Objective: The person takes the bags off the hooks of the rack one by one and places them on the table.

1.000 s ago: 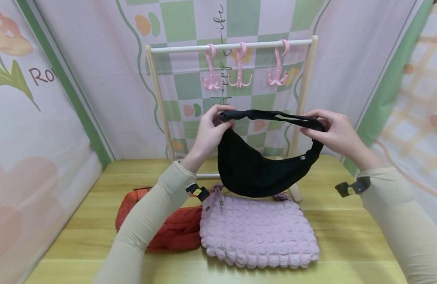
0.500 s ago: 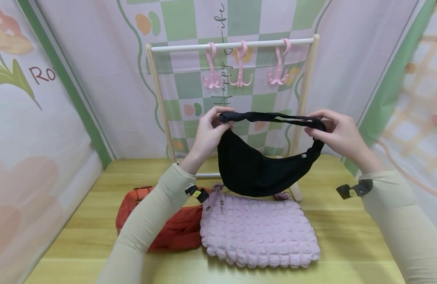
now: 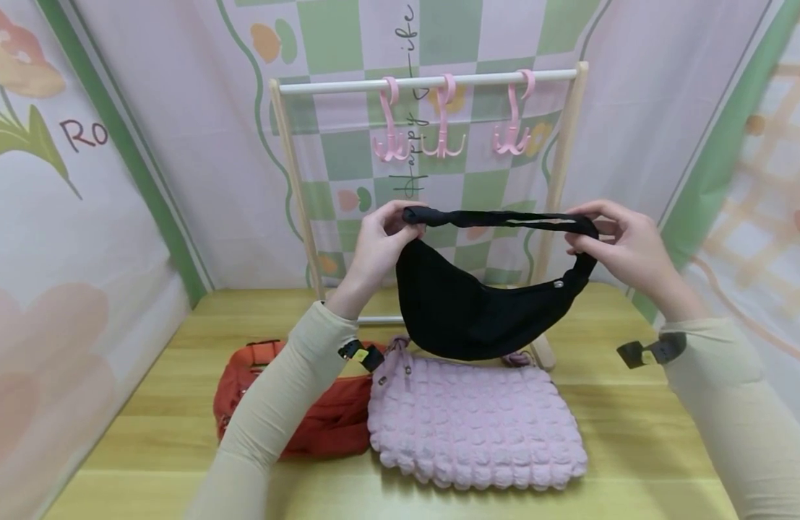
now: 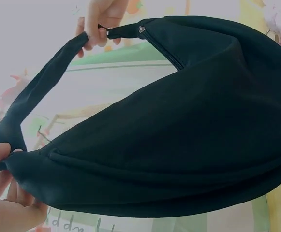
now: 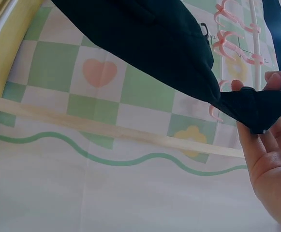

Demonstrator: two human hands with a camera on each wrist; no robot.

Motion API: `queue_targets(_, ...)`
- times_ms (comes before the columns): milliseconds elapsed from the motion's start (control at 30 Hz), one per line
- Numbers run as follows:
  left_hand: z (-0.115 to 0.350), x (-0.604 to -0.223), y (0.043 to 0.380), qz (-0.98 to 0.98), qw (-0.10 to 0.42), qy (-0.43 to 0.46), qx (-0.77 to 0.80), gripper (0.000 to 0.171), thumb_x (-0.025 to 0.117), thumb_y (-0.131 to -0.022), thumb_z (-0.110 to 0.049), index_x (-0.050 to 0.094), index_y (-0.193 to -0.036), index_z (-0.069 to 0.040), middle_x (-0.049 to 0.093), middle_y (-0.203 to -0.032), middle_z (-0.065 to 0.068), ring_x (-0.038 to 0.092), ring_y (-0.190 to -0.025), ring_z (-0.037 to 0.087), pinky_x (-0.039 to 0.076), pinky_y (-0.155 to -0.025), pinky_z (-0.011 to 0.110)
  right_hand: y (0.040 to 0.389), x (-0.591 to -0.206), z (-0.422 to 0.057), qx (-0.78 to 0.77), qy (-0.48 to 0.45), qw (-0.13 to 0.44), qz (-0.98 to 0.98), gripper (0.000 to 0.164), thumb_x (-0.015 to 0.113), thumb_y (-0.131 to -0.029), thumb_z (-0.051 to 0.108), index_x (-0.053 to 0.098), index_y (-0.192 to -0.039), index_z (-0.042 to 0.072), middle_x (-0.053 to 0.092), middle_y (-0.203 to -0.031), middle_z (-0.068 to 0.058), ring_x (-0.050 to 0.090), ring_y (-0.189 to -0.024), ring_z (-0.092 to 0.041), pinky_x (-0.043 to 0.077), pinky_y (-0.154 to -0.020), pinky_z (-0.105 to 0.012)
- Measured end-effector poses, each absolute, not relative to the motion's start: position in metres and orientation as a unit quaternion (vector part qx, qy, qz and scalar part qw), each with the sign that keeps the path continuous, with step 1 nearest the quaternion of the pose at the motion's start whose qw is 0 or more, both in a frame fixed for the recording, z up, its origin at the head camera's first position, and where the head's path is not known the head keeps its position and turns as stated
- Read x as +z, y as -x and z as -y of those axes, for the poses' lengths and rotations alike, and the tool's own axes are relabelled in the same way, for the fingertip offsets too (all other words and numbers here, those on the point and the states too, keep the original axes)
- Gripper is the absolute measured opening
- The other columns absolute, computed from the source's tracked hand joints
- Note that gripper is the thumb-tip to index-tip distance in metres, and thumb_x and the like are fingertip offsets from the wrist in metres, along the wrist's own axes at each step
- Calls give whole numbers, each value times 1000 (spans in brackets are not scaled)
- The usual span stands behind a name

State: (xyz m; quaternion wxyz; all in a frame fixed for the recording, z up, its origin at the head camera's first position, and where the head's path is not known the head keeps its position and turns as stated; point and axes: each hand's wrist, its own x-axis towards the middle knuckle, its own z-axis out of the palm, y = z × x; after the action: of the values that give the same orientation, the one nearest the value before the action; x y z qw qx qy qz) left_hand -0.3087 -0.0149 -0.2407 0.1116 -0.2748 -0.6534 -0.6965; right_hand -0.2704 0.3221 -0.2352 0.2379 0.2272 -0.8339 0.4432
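A black crescent-shaped shoulder bag (image 3: 478, 318) hangs in the air between my two hands, its strap (image 3: 491, 217) stretched almost level above the body. My left hand (image 3: 380, 242) pinches the strap's left end, where it meets the bag. At the other end my right hand (image 3: 624, 242) grips the strap between thumb and fingers. In the left wrist view the bag's body (image 4: 169, 116) fills most of the picture, with part of a zipper showing near the far end. The right wrist view shows the strap end (image 5: 254, 108) lying across my right fingers.
Behind the bag stands a rack with a white rail (image 3: 478, 81) and wooden posts. Pink hooks (image 3: 392, 130) hang from the rail. On the wooden table (image 3: 640, 433) lie a pink puffy bag (image 3: 478, 426) and a red bag (image 3: 328, 426), the latter partly behind my left sleeve.
My right hand has shifted slightly right and a little down, drawing the strap straighter. The left hand has dropped slightly; the bag stays held at about the same place.
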Motion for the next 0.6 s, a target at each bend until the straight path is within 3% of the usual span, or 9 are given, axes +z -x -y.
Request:
queue_targets(333,16,-242,307,679,112,262,-676,19,64,-89,-5,67,-108,-4,64,-83,1,60,-75,16,51,-73,26,270,-237,-325,465,-222,244,822,32,64,-86,-3,61,-117,2,63,-90,4,68,-69,-2,53,-61,-14)
queue_targets(600,18,-249,310,725,134,269,-620,17,64,-89,-11,68,-106,-12,68,-87,4,60,-74,19,46,-66,25,268,-242,-327,471,-215,243,820,32,64,-86,-3,60,-118,2,62,-96,5,68,-75,0,54,-63,-14)
